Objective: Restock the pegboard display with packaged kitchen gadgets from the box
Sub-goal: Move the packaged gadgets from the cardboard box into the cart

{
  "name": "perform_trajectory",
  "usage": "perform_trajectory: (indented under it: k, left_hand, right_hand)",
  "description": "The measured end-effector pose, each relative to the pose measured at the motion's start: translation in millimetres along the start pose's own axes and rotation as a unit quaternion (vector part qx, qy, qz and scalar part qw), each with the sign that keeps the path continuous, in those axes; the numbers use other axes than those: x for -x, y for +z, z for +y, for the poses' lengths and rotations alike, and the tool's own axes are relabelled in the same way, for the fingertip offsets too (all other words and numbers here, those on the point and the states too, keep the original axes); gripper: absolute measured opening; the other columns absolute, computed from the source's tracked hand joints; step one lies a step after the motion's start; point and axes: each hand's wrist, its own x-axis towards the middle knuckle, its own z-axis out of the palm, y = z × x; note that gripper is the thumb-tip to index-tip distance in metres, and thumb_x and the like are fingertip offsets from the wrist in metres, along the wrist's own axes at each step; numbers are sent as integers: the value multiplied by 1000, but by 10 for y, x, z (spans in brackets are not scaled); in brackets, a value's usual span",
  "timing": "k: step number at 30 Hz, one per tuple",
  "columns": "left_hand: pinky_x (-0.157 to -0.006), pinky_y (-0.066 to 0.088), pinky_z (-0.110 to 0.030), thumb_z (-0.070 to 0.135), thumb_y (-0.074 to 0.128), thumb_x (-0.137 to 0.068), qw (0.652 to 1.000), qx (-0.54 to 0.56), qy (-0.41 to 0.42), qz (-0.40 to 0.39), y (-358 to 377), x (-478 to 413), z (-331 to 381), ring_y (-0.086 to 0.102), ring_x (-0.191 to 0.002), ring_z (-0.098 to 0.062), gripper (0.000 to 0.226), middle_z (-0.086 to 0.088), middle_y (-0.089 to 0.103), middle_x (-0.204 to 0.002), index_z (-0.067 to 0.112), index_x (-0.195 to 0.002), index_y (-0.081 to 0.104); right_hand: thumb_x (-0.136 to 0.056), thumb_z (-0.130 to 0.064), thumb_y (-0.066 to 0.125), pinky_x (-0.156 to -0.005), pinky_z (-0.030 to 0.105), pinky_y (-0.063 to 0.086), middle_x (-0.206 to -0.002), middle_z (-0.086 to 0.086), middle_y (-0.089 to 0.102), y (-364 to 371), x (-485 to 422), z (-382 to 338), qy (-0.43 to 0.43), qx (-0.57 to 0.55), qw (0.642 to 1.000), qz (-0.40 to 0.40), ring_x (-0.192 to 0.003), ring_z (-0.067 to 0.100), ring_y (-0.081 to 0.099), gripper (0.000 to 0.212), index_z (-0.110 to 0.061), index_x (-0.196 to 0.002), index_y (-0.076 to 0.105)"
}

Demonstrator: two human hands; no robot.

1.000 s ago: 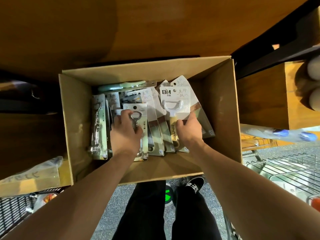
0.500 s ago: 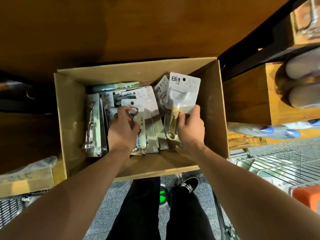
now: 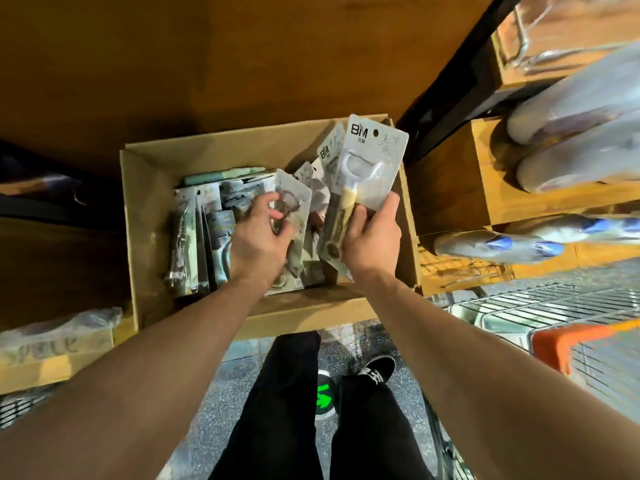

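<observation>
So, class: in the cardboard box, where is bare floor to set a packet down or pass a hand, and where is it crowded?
Free: a strip between the packets and the near wall of the box; another between the corkscrew packet and the left wall. Crowded: the middle, packets overlapping under left hand and right hand.

Opener pack [image 3: 298,194] blurred, partly hidden under left hand [image 3: 258,242].

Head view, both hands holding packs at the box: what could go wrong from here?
1. The right hand grips the peeler pack only at its lower end; the tall card could tip or slip out.
2. The left hand grips an opener pack amid loose packs in the box; neighbours may snag and spill.
</observation>
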Motion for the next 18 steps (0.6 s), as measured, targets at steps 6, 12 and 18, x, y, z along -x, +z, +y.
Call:
perform_trajectory:
  k: [6, 12, 18]
  left_hand:
    - [-67, 49, -25, 24, 63, -103, 998, -14, 53, 31, -53, 244, 598, 68, -79, -12, 28, 10, 72, -110, 24, -131, 65]
    - [-81, 52, -27, 16, 66, -101, 1000, 24, 8, 17, 134, 587, 785, 65, -82, -11, 17, 8, 71, -104, 19, -117, 70]
    - [-90, 54, -33, 20, 55, -106, 998, 31, 55, 1, 239, 902, 1443, 69, -105, -24, 24, -2, 73, -123, 19, -127, 68]
  right_hand:
    - [-103, -32, 49, -93, 41, 54, -119, -3, 67, -550, 133, -68, 18, -80, 997, 0, -105, 20, 67, 36, -26, -136, 40]
    - [-101, -36, 48, -89, 45, 54, -93, -8, 62, -816, 271, -6, 72, -73, 994, 32, -88, 23, 64, 16, -30, -111, 38]
    - [-103, -21, 53, -94, 33, 48, -100, -12, 58, -1534, 484, 67, 83, -227, 968, 70, -100, 14, 58, 25, -21, -124, 40]
